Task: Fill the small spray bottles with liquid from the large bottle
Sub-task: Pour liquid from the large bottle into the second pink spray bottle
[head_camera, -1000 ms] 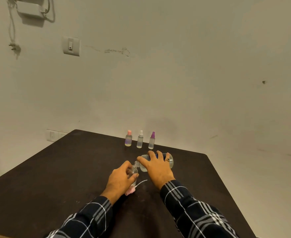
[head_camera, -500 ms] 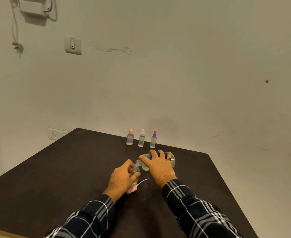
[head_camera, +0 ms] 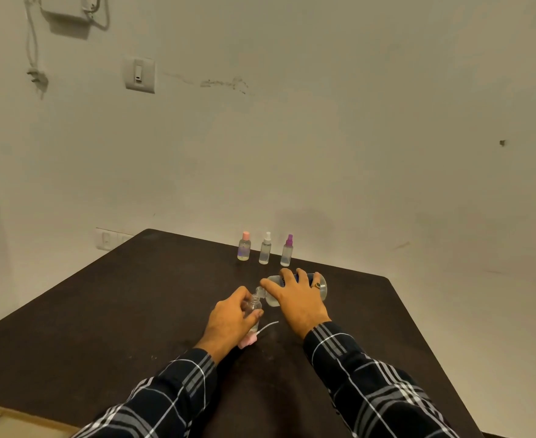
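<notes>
Head view: fingers of the left hand (head_camera: 231,322) curl round the uncapped small bottle (head_camera: 255,306); the right hand (head_camera: 295,300) grips the large bottle (head_camera: 322,289), tipped sideways at its 2 o'clock, mouth to neck. Pouring looks to be under way. The next move calls for righting it before overflow, then refitting the pink cap (head_camera: 247,341) at 6 o'clock.

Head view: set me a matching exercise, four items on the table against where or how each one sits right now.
1 large bottle
2 uncapped small bottle
3 pink spray head
4 purple-capped spray bottle

A standing in the back row
B lying on the table
C tipped over, gripped by the right hand
D held by the left hand

Pairs: 1-C, 2-D, 3-B, 4-A
</notes>
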